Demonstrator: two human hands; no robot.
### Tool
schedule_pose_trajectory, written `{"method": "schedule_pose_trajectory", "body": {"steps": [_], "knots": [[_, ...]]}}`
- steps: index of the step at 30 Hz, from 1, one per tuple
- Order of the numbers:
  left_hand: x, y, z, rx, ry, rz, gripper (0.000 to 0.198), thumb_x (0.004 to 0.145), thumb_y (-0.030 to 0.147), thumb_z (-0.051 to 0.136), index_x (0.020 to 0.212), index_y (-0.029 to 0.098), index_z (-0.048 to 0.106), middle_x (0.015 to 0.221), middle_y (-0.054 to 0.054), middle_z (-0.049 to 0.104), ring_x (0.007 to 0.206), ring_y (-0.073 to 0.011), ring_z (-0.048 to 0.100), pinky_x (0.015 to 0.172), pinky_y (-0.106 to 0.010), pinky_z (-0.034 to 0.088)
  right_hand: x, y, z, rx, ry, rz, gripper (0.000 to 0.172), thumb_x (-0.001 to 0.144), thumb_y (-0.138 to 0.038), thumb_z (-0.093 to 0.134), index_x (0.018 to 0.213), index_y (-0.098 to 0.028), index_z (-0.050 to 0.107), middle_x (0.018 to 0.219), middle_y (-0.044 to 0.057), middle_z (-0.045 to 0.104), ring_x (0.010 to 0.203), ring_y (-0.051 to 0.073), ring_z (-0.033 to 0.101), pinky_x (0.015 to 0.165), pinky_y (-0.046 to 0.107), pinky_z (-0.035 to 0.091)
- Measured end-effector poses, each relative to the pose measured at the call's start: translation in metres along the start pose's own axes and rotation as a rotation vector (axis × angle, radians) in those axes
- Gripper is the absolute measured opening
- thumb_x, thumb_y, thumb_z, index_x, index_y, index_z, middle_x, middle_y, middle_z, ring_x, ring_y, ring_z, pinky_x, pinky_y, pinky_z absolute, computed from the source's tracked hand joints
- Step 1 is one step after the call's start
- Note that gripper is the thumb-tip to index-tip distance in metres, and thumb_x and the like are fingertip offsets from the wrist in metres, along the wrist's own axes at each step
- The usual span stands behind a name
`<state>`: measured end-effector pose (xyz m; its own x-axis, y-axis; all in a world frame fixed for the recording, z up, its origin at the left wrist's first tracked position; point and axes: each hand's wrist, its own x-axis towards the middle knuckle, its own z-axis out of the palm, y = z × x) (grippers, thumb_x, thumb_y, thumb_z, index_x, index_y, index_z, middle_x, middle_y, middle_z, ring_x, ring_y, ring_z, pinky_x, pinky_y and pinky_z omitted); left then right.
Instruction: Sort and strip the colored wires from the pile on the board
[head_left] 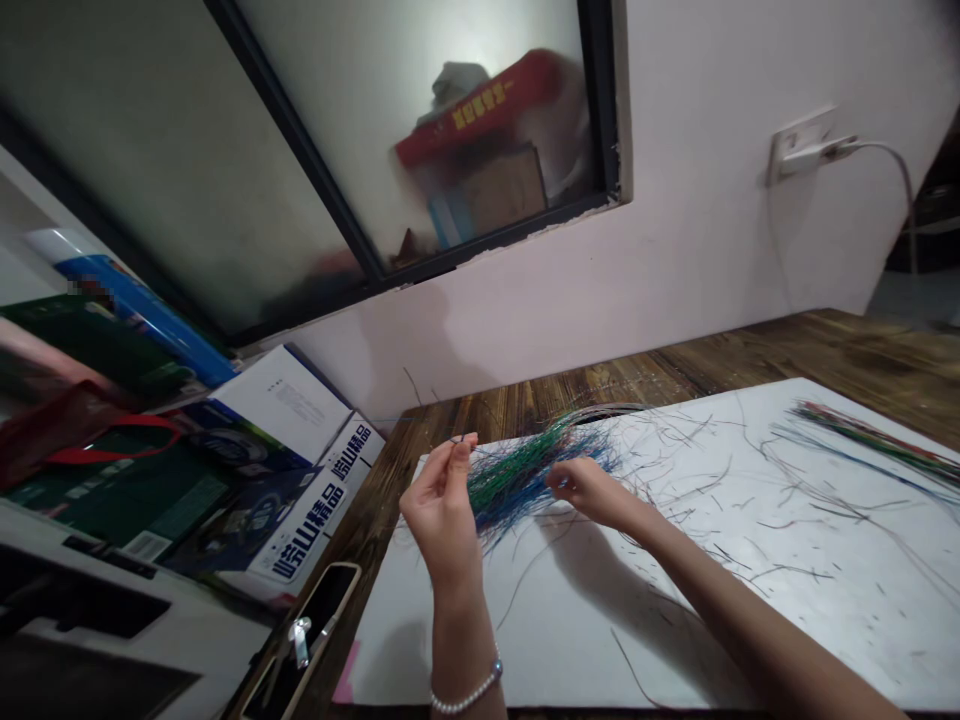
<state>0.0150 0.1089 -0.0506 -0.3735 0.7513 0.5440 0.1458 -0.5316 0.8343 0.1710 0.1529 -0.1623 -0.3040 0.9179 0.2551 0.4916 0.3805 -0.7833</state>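
Note:
My left hand (442,495), a pearl bracelet (469,695) on its wrist, is raised at the left end of a loose bundle of thin green and blue wires (525,465). Its thumb and fingers are pinched together on what looks like a thin dark wire, little of which shows. At the bundle's right side, my right hand (581,485) is closed with curled fingertips. Whatever it may hold is too small or hidden to make out. Beneath both hands lies a white board (555,640), strewn with wire scraps.
Another bundle of coloured wires (877,440) lies on the board's right side. A phone (307,640) with a small shiny item on it sits at the wooden table's (750,345) left edge. Printed boxes (300,520) stand left. Behind are a wall and a frosted window (315,120).

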Motion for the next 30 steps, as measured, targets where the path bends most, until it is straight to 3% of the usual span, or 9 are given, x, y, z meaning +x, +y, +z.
{"method": "schedule_pose_trajectory", "body": {"steps": [7,10,12,16,19,22,26,30], "knots": [[-0.001,0.007,0.002,-0.151,0.035,-0.098,0.016,0.081,0.032,0.061,0.080,0.016,0.063,0.073,-0.002,0.069,0.068,-0.0122,0.064,0.066,-0.024,0.051,-0.007,-0.012,-0.028,-0.019,-0.038,-0.024,0.013,0.086,-0.025,0.061,0.080,-0.014,0.064,0.072,-0.001,0.064,0.065,0.012,0.060,0.066,0.030,0.051],[0.000,0.009,0.001,-0.173,0.032,-0.109,0.015,0.080,0.032,0.062,0.080,0.017,0.061,0.066,0.001,0.066,0.063,-0.0104,0.062,0.064,-0.022,0.050,-0.013,-0.012,-0.040,-0.001,-0.013,-0.020,0.007,0.079,-0.012,0.064,0.074,-0.015,0.067,0.065,-0.001,0.066,0.058,0.012,0.059,0.057,0.026,0.047],[0.001,0.009,0.000,-0.165,-0.003,-0.123,0.016,0.078,0.032,0.063,0.080,0.017,0.063,0.062,0.003,0.063,0.060,-0.0092,0.059,0.062,-0.020,0.049,-0.019,-0.013,-0.050,0.018,0.012,-0.011,0.018,0.071,-0.002,0.062,0.071,-0.018,0.070,0.061,0.000,0.067,0.054,0.013,0.058,0.051,0.024,0.043],[0.000,0.009,0.002,-0.113,-0.161,-0.173,0.017,0.074,0.032,0.068,0.076,0.015,0.067,0.057,0.002,0.059,0.053,-0.0085,0.053,0.054,-0.019,0.046,-0.033,-0.028,-0.069,0.084,0.054,-0.019,0.025,0.068,-0.002,0.060,0.075,-0.022,0.073,0.063,0.001,0.069,0.053,0.015,0.060,0.047,0.024,0.043],[-0.005,0.009,0.008,-0.061,-0.309,-0.205,0.016,0.074,0.029,0.068,0.074,0.014,0.070,0.056,0.001,0.059,0.052,-0.0091,0.052,0.052,-0.019,0.045,-0.039,-0.050,-0.078,0.172,0.075,-0.057,0.010,0.076,-0.018,0.064,0.080,-0.023,0.072,0.073,0.002,0.071,0.060,0.016,0.062,0.052,0.025,0.048],[-0.014,0.011,0.017,-0.024,-0.434,-0.227,0.014,0.076,0.026,0.065,0.074,0.014,0.071,0.055,0.001,0.059,0.052,-0.0093,0.052,0.053,-0.020,0.045,-0.040,-0.070,-0.079,0.283,0.117,-0.084,0.014,0.083,-0.030,0.060,0.090,-0.022,0.070,0.079,0.003,0.071,0.062,0.015,0.063,0.054,0.025,0.051],[-0.025,0.014,0.028,0.012,-0.574,-0.262,0.013,0.078,0.024,0.063,0.072,0.014,0.070,0.054,0.001,0.057,0.050,-0.0092,0.049,0.051,-0.020,0.042,-0.040,-0.080,-0.078,0.556,0.196,-0.086,0.018,0.077,-0.028,0.067,0.093,-0.020,0.068,0.079,0.003,0.069,0.062,0.014,0.062,0.054,0.026,0.052],[-0.031,0.017,0.032,0.037,-0.698,-0.280,0.018,0.079,0.024,0.062,0.064,0.014,0.067,0.053,0.000,0.056,0.050,-0.0093,0.047,0.049,-0.020,0.039,-0.042,-0.080,-0.082,0.746,0.181,-0.082,0.019,0.074,-0.021,0.069,0.093,-0.020,0.069,0.079,0.003,0.068,0.068,0.016,0.064,0.060,0.030,0.055]]}}
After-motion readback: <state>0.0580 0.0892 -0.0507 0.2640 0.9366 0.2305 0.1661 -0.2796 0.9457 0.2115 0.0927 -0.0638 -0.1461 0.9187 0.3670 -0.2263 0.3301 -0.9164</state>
